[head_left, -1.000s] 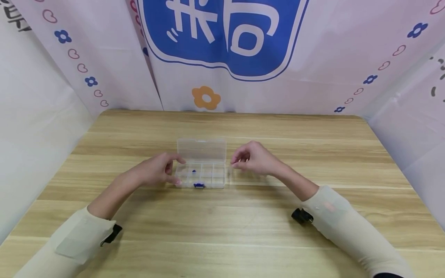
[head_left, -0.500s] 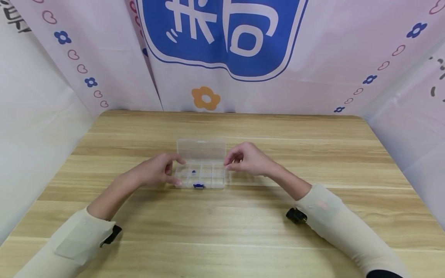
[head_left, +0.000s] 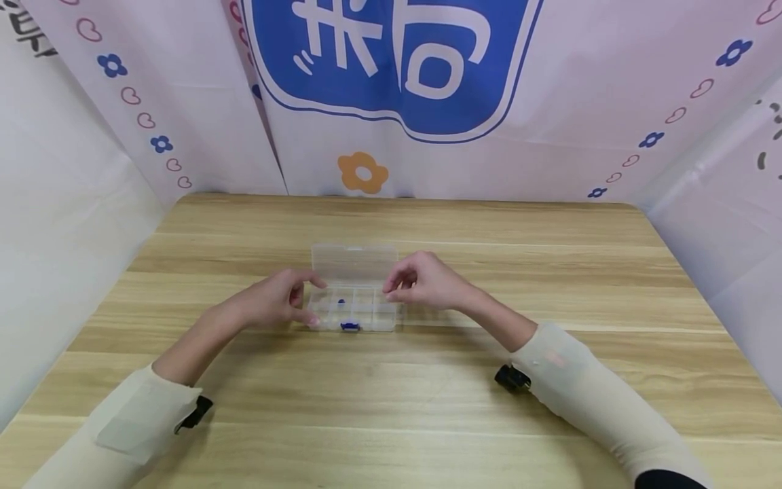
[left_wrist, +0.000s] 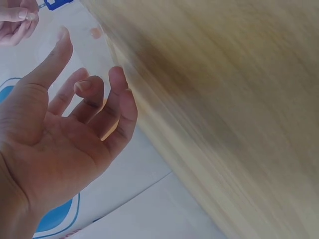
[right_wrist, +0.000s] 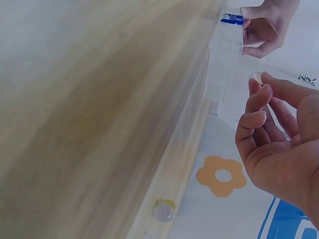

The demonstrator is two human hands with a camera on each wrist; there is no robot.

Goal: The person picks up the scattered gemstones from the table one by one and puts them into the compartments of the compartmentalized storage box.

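Note:
A clear plastic compartment box [head_left: 383, 322] sits on the table with its lid [head_left: 354, 265] raised at the back and a blue latch [head_left: 350, 327] in front. One back compartment contains a small dark blue piece [head_left: 341, 301]. My left hand [head_left: 277, 297] holds the box's left end, thumb at the front corner and index finger at the back. Over the right back compartments is my right hand [head_left: 424, 280]. Its thumb and index finger pinch a small whitish, rounded piece [right_wrist: 257, 77], seen in the right wrist view. In the left wrist view the left hand [left_wrist: 65, 129] shows its palm.
A clear round ball [right_wrist: 163, 210] lies on the wooden table [head_left: 366, 407] in the right wrist view. White printed cloth [head_left: 550, 136] closes off the back and sides. Black wrist cameras stick out from the left sleeve [head_left: 146, 407] and right sleeve [head_left: 580, 380].
My right hand has moved left, from beside the box's right end to over its right back compartments. The left hand stays at the box's left end.

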